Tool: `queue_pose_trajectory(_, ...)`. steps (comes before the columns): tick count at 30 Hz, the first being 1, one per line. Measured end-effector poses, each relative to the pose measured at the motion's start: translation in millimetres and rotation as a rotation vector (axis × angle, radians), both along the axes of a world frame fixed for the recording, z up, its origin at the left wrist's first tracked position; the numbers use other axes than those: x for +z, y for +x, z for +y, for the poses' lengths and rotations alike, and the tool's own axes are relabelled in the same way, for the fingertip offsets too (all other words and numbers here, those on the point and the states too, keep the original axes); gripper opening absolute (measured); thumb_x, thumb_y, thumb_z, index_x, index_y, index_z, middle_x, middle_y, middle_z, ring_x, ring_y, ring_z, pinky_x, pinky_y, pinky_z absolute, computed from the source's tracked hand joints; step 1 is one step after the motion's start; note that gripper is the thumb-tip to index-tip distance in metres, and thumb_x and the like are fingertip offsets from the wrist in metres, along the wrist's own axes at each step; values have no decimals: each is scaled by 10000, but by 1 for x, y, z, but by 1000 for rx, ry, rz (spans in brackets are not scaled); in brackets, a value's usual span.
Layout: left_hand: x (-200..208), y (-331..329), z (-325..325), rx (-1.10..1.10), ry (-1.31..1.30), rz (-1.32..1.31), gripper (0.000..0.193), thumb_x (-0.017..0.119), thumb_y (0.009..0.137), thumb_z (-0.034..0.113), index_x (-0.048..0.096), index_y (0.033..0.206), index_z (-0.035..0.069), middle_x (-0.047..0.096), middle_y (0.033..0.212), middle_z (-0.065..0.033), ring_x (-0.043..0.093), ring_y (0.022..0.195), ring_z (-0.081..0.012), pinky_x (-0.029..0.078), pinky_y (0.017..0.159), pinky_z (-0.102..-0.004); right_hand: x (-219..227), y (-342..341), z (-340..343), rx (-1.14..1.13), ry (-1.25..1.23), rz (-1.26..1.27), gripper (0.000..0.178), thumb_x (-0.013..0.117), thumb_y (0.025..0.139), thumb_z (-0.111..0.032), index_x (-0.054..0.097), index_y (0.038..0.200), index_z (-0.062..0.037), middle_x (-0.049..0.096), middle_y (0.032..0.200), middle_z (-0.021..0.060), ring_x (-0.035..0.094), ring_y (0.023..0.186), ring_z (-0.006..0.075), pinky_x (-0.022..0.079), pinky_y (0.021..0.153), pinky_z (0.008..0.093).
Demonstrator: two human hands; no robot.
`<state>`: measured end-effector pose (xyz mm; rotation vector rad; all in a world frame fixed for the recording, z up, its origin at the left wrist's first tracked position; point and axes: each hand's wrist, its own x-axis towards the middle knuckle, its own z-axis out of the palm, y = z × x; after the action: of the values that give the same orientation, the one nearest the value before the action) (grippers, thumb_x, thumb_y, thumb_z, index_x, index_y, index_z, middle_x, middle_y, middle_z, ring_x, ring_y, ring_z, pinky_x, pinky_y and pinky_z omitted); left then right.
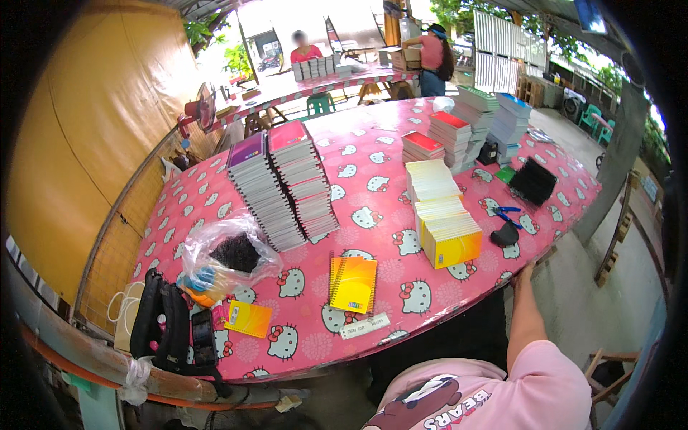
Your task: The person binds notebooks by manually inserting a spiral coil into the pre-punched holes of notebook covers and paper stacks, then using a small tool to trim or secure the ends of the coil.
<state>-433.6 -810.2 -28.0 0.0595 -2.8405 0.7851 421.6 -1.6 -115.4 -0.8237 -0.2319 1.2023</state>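
On the pink cat-printed table (390, 271), one yellow-orange notebook with dark spiral (352, 285) lies flat, left of the yellow-covered paper blocks (453, 244). Near the table's edge is our right hand (525, 275); whether its fingers grip, we cannot tell. We should handle the spiral gently.

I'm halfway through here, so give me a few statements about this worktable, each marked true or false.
1. A yellow spiral notebook lies on the pink table. True.
2. The right hand is gripping the blue-handled pliers. False: the hand is at the table's edge, and the pliers lie apart from it.
3. A white strip lies on the near side of that notebook. True.
4. The clear plastic bag lies right of the yellow-covered stack. False: it lies to the left.
5. The purple-topped stack stands left of the red-topped stack beside it. True.
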Motion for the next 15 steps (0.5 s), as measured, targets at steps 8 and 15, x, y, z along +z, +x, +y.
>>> queue_pose_trajectory(8,174,190,155,8,-8,907,265,552,897,256,512,767,29,530,696,-110,501,635,-207,428,623,-388,11,-22,-19,55,56,84,738,205,900,-627,312,1398,-92,372,1410,126,370,1272,340,288,1054,515)
queue_pose_trajectory(15,220,347,461,-1497,1659,395,56,529,766,58,494,729,34,524,756,-72,516,740,-224,406,693,-321,22,-70,-32,46,-18,40,723,235,911,-610,280,1410,-89,352,1419,107,358,1275,323,288,1061,469)
